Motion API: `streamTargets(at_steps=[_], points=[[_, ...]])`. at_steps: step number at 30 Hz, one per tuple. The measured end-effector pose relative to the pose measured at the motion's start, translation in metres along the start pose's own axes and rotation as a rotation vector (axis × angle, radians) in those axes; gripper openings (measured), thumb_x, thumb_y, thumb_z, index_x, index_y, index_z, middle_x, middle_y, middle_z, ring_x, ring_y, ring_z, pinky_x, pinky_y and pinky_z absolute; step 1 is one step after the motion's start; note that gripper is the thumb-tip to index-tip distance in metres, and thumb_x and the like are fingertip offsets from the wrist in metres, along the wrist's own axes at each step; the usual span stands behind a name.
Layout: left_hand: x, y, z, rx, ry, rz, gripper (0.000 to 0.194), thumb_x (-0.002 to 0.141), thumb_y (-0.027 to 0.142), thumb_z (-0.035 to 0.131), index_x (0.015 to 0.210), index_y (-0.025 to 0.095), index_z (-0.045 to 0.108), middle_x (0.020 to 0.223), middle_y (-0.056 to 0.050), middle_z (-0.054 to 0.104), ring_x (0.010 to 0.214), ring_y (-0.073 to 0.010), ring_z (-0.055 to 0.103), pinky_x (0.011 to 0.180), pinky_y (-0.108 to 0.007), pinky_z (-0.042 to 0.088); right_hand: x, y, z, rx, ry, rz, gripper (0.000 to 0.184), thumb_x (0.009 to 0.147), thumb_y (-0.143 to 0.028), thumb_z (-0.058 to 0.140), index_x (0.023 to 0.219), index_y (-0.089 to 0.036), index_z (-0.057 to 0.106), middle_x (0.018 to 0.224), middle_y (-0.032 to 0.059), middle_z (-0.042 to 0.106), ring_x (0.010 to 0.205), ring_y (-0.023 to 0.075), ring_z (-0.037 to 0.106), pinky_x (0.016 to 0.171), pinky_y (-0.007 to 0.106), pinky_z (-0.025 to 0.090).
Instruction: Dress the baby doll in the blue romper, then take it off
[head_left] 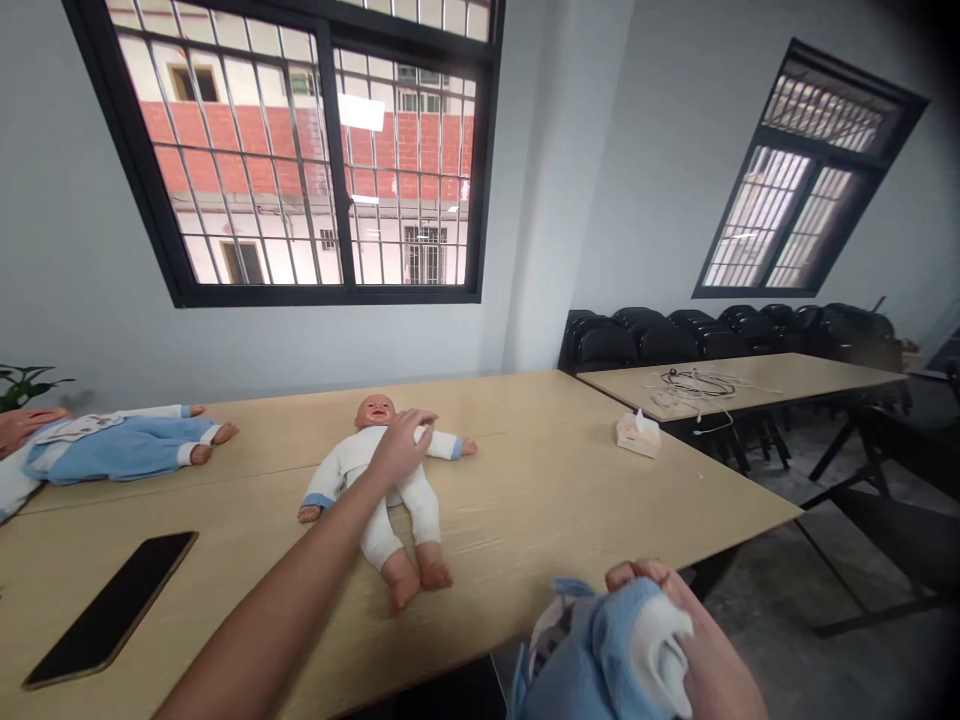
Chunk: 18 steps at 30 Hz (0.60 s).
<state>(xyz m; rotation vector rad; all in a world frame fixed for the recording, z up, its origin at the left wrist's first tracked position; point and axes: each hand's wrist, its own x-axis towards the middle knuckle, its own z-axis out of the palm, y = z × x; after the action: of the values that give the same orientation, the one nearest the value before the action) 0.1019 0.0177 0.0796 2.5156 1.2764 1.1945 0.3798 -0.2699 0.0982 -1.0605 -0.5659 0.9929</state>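
A baby doll in white clothes with blue cuffs lies on its back on the table, bare feet toward me. My left hand rests over its chest and shoulder, fingers stretched out and partly hidden behind the back of the hand. At the lower right, off the table's front edge, my right hand grips a blue baby garment with a white cuff, bunched up. Part of the garment is cut off by the bottom of the view.
On the wooden table lie a black phone and, at far left, a second doll in blue trousers. A tissue box stands toward the right. Cables lie on another table, with black chairs behind.
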Motion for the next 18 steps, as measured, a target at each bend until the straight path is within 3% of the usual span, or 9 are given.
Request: streamTargets(at_steps=[3,4,5,7,9,11,13,16,18], points=[[-0.044,0.068,-0.015,-0.224,-0.053,0.411,0.031,0.103,0.042,0.046,0.121,0.025,0.065,0.117,-0.008,0.071,0.111,-0.0230,0.064,0.102,-0.041,0.050,0.009,-0.016,0.015,0.038,-0.022,-0.029,0.038,0.053,-0.038,0.090,0.077,-0.019,0.068,0.077,0.0034,0.066,0.065,0.0174,0.058,0.056,0.027,0.050],[-0.063,0.088,-0.018,-0.265,-0.073,0.552,0.038,0.099,0.052,0.053,0.126,0.026,0.063,0.118,-0.008,0.071,0.111,-0.0235,0.065,0.102,-0.041,0.051,0.011,-0.020,0.020,0.064,-0.038,-0.034,0.034,0.055,-0.036,0.089,0.075,-0.019,0.067,0.073,0.0022,0.063,0.064,0.0167,0.057,0.056,0.027,0.049],[-0.082,0.105,-0.020,-0.291,-0.081,0.690,0.057,0.090,0.064,0.063,0.132,0.026,0.060,0.121,-0.009,0.070,0.112,-0.0254,0.065,0.104,-0.042,0.051,0.013,-0.024,0.025,0.090,-0.055,-0.039,0.030,0.058,-0.035,0.086,0.072,-0.019,0.065,0.069,0.0008,0.061,0.061,0.0156,0.055,0.054,0.027,0.048],[-0.116,0.127,-0.020,-0.238,-0.067,0.904,0.079,0.075,0.074,0.073,0.137,0.028,0.056,0.131,-0.010,0.067,0.122,-0.0292,0.061,0.115,-0.048,0.045,0.014,-0.030,0.036,0.139,-0.079,-0.041,0.025,0.064,-0.033,0.082,0.068,-0.019,0.061,0.065,-0.0011,0.056,0.057,0.0138,0.052,0.053,0.026,0.047],[-0.141,0.133,-0.016,-0.129,0.068,0.951,0.067,0.080,0.062,0.077,0.135,0.030,0.057,0.132,-0.008,0.067,0.130,-0.0292,0.057,0.122,-0.055,0.035,0.015,-0.034,0.046,0.186,-0.103,-0.022,0.022,0.067,-0.030,0.079,0.069,-0.020,0.059,0.065,-0.0019,0.056,0.057,0.0129,0.052,0.053,0.026,0.047],[-0.153,0.127,-0.012,-0.081,0.173,0.861,0.040,0.092,0.038,0.071,0.130,0.030,0.061,0.128,-0.006,0.069,0.129,-0.0251,0.058,0.124,-0.057,0.031,0.017,-0.035,0.054,0.212,-0.143,0.005,0.022,0.068,-0.028,0.078,0.069,-0.021,0.057,0.065,-0.0025,0.055,0.057,0.0125,0.051,0.054,0.025,0.048],[-0.152,0.112,-0.014,-0.196,0.203,0.659,0.021,0.099,0.025,0.058,0.119,0.027,0.066,0.119,-0.005,0.073,0.117,-0.0217,0.065,0.120,-0.054,0.038,0.024,-0.032,0.060,0.177,-0.210,0.021,0.024,0.070,-0.031,0.076,0.068,-0.022,0.054,0.063,-0.0025,0.055,0.056,0.0134,0.052,0.055,0.027,0.049],[-0.132,0.088,-0.026,-0.533,0.261,0.074,0.020,0.100,0.035,0.055,0.101,0.021,0.070,0.098,-0.005,0.075,0.094,-0.0215,0.070,0.097,-0.042,0.055,0.049,-0.026,0.070,0.035,-0.331,0.032,0.027,0.072,-0.037,0.074,0.068,-0.022,0.051,0.062,-0.0009,0.055,0.057,0.0160,0.053,0.057,0.031,0.051],[-0.108,0.076,-0.041,-0.712,0.330,-0.301,0.029,0.095,0.045,0.061,0.100,0.019,0.070,0.091,-0.005,0.075,0.090,-0.0224,0.068,0.084,-0.036,0.056,0.072,-0.025,0.083,-0.076,-0.398,0.016,0.028,0.072,-0.038,0.073,0.068,-0.022,0.051,0.061,-0.0010,0.055,0.057,0.0155,0.052,0.055,0.030,0.048]])
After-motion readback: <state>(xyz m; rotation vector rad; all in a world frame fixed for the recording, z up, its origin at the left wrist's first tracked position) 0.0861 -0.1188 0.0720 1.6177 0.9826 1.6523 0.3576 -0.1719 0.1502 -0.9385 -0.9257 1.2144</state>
